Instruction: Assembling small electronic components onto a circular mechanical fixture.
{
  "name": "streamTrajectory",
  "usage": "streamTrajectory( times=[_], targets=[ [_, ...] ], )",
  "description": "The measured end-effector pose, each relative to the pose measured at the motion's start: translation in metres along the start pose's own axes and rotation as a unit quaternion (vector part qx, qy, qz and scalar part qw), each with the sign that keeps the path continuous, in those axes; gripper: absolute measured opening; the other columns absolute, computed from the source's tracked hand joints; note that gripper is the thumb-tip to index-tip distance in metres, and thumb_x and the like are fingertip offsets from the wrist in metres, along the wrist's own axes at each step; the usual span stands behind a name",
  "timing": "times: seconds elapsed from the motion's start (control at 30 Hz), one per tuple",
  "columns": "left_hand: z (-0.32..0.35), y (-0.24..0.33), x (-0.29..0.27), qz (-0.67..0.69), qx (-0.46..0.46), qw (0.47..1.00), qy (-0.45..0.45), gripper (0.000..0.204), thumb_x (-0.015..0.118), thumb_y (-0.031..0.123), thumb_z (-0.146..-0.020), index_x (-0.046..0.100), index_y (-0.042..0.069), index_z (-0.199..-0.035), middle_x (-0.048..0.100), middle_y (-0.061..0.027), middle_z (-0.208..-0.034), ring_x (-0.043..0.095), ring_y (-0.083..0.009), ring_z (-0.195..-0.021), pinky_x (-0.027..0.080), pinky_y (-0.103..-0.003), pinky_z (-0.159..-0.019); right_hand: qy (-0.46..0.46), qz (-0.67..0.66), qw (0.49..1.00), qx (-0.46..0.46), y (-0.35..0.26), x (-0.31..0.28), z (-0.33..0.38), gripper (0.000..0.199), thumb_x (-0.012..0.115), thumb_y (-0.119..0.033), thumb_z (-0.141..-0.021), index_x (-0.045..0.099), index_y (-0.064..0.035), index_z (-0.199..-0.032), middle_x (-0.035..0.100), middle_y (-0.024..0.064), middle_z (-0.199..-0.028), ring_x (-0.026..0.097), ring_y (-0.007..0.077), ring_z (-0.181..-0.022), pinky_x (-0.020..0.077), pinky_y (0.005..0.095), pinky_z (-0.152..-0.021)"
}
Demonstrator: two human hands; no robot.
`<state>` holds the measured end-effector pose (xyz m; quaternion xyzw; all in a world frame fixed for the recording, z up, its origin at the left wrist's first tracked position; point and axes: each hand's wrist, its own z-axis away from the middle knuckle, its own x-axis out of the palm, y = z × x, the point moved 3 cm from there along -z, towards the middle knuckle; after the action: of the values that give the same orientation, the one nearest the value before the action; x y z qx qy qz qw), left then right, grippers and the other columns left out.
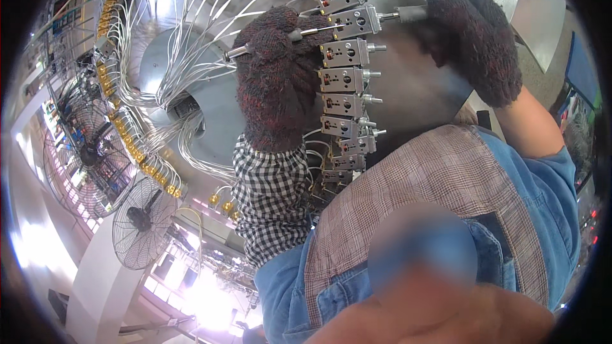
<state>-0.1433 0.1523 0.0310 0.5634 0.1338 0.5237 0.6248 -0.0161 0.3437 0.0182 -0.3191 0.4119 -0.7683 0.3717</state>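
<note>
Knitted dark gloves cover both hands: the left hand point(275, 70) clenches a thin metal rod point(261, 43) and the right hand point(465, 32) grips a tool handle point(408, 14) at one grey valve block point(357, 22) in the curved row, seemingly mid-adjustment, calling for steady turning next.

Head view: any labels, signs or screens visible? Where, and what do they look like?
No packages or signs that I can make out.
Screen: far right edge, dark blue panel, bent by the lens, content unreadable.
Markings on metal blocks: column between the gloved left hand and right hand; small dark and red spots on silver faces.
</note>
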Motion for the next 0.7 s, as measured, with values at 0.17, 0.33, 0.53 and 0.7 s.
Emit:
streamTrajectory(
  times=[0.17,0.33,0.53,0.7],
  targets=[
    [0.002,0.0,-0.001,0.021,0.01,1.0,-0.004,0.029,0.054,0.018,-0.087,0.046,0.0,-0.108,0.054,-0.0144,-0.102,0.058,-0.0275,-0.092,0.051,-0.039,-0.079,-0.013,-0.115,0.993,0.014,-0.017,0.011,0.0,0.029,0.052,-0.022,-0.088,0.053,0.0004,-0.106,0.064,0.0144,-0.087,0.052,0.0133,-0.049,0.0412,0.0233,-0.041],
    [0.002,0.0,0.001,0.046,-0.005,0.998,-0.03,0.029,0.052,0.02,-0.088,0.046,0.001,-0.109,0.055,-0.0157,-0.1,0.058,-0.0283,-0.093,0.051,-0.039,-0.08,0.025,-0.102,0.994,0.011,-0.01,0.006,-0.001,0.029,0.052,-0.023,-0.088,0.054,0.0002,-0.105,0.064,0.0146,-0.087,0.051,0.0129,-0.047,0.0398,0.0229,-0.039],
    [0.003,0.004,0.007,-0.011,-0.036,0.999,0.011,0.037,0.05,0.029,-0.088,0.044,0.005,-0.115,0.059,-0.0224,-0.101,0.061,-0.0331,-0.087,0.054,-0.043,-0.072,0.034,-0.125,0.992,0.009,-0.007,0.006,0.006,0.03,0.049,-0.018,-0.09,0.048,-0.0003,-0.114,0.063,0.0141,-0.092,0.056,0.0139,-0.062,0.0449,0.0231,-0.051],
    [0.002,0.002,0.001,0.011,-0.041,0.999,-0.034,0.038,0.049,0.03,-0.088,0.044,0.005,-0.116,0.057,-0.024,-0.103,0.061,-0.0325,-0.088,0.054,-0.043,-0.073,-0.025,-0.108,0.993,-0.039,-0.003,0.001,0.003,0.034,0.051,-0.016,-0.089,0.044,-0.0011,-0.119,0.062,0.0131,-0.091,0.056,0.0147,-0.066,0.0459,0.0242,-0.054]
  ],
)
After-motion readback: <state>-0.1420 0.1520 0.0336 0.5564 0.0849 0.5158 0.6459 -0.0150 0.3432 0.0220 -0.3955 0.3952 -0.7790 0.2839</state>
